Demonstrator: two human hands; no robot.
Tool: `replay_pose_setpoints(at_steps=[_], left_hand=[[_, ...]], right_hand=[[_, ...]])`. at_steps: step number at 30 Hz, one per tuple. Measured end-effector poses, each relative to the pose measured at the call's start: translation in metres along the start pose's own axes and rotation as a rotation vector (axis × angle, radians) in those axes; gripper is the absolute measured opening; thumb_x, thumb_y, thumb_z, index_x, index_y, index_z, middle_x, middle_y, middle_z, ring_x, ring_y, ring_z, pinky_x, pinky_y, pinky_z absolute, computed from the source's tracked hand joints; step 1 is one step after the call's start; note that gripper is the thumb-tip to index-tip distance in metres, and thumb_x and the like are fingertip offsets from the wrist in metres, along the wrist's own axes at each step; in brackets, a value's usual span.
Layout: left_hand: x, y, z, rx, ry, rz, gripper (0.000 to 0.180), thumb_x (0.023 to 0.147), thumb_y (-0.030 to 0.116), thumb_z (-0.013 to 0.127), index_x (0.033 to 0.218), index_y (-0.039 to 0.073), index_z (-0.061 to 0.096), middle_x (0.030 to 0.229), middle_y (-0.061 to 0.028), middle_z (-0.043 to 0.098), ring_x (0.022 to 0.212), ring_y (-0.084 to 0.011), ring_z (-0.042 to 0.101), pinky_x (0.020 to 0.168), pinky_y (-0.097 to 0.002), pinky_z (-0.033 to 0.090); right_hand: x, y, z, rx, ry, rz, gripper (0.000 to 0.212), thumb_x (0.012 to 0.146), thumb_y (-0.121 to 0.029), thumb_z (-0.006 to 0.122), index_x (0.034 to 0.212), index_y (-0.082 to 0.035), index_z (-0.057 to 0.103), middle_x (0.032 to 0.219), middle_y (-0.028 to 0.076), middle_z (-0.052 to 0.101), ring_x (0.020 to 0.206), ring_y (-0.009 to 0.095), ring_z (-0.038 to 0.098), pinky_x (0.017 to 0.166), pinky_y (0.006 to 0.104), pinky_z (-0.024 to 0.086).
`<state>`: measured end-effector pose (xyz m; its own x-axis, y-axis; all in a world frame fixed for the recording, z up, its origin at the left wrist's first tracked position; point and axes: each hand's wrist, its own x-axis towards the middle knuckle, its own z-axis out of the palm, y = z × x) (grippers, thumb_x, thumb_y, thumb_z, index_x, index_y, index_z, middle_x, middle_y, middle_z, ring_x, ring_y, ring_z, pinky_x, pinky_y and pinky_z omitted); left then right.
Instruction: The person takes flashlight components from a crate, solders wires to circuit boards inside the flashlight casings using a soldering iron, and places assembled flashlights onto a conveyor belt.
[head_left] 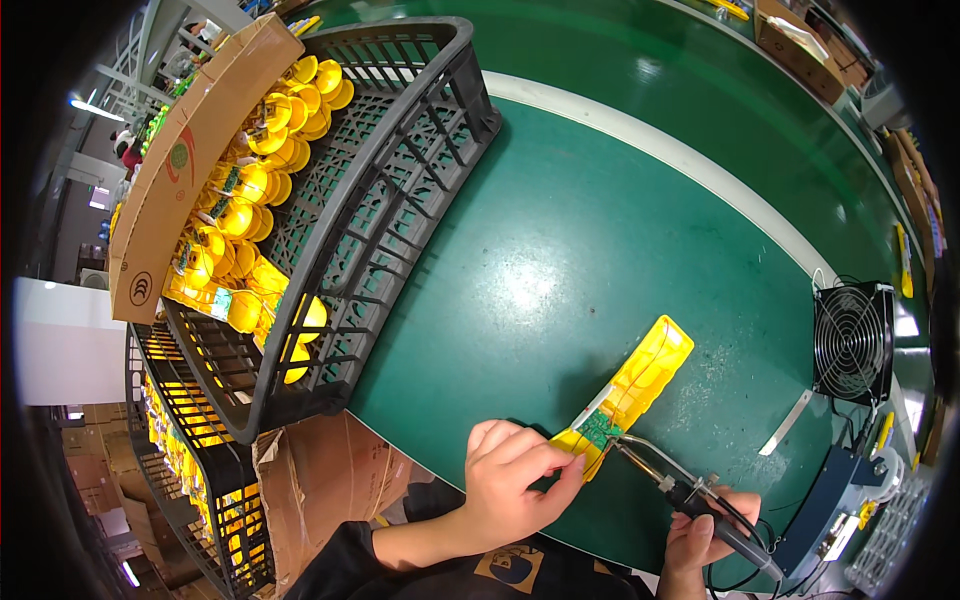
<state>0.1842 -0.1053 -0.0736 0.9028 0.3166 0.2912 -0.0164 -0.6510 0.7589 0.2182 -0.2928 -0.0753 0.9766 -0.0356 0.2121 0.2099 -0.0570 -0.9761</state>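
A long yellow plastic housing (648,368) lies slantwise on the green table, its open side up. Inside its near part sits a small green circuit board (601,428) with thin wires by it. My left hand (520,477) is closed in a pinch at the housing's near end; whether a wire is also between the fingertips I cannot tell. In my right hand (705,530) is a soldering iron (694,503) with a dark handle and a thin metal feed tube alongside. Its tip meets the edge of the circuit board.
At the left, a black plastic crate (375,215) holds several yellow housings (250,205) beside a cardboard piece (200,150). Below it stands another filled crate (190,440). A black fan (852,340), a metal strip (786,422) and a dark soldering station (822,510) are at the right.
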Motion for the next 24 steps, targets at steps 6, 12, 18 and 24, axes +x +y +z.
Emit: replay_pose_setpoints(at_steps=[6, 12, 18, 24], left_hand=[[0.001, -0.002, 0.002, 0.020, -0.018, 0.007, 0.017, 0.056, -0.001, 0.069, 0.060, 0.010, 0.057, 0.053, 0.0038, 0.046, 0.051, -0.0137, 0.042, 0.058, -0.0274, 0.030], [-0.001, -0.005, 0.005, -0.001, -0.011, 0.020, 0.018, 0.055, -0.001, 0.069, 0.060, 0.010, 0.057, 0.053, 0.0036, 0.047, 0.051, -0.0137, 0.043, 0.057, -0.0277, 0.030], [-0.003, -0.007, 0.006, -0.020, 0.013, 0.035, 0.018, 0.055, -0.002, 0.069, 0.061, 0.010, 0.057, 0.053, 0.0033, 0.046, 0.050, -0.0133, 0.043, 0.056, -0.0274, 0.030], [-0.003, -0.009, 0.007, -0.025, 0.033, 0.045, 0.018, 0.055, -0.002, 0.069, 0.060, 0.010, 0.056, 0.052, 0.0033, 0.045, 0.048, -0.0132, 0.042, 0.055, -0.0273, 0.030]], right_hand=[[0.000, -0.002, 0.002, -0.037, -0.056, 0.039, 0.042, 0.076, -0.038, 0.062, 0.080, -0.004, 0.037, 0.049, 0.001, 0.043, 0.040, 0.006, 0.042, 0.045, 0.0172, 0.038], [-0.001, -0.003, 0.002, -0.075, -0.052, 0.080, 0.044, 0.076, -0.039, 0.063, 0.078, -0.005, 0.036, 0.047, -0.001, 0.043, 0.041, 0.006, 0.043, 0.047, 0.0175, 0.038], [-0.001, -0.001, 0.001, -0.088, -0.062, 0.084, 0.045, 0.076, -0.040, 0.063, 0.078, -0.005, 0.035, 0.047, -0.001, 0.043, 0.042, 0.006, 0.043, 0.047, 0.0176, 0.038], [-0.007, 0.006, -0.015, -0.145, -0.129, 0.074, 0.045, 0.076, -0.038, 0.062, 0.083, -0.003, 0.034, 0.060, 0.005, 0.047, 0.043, 0.011, 0.047, 0.052, 0.0248, 0.044]])
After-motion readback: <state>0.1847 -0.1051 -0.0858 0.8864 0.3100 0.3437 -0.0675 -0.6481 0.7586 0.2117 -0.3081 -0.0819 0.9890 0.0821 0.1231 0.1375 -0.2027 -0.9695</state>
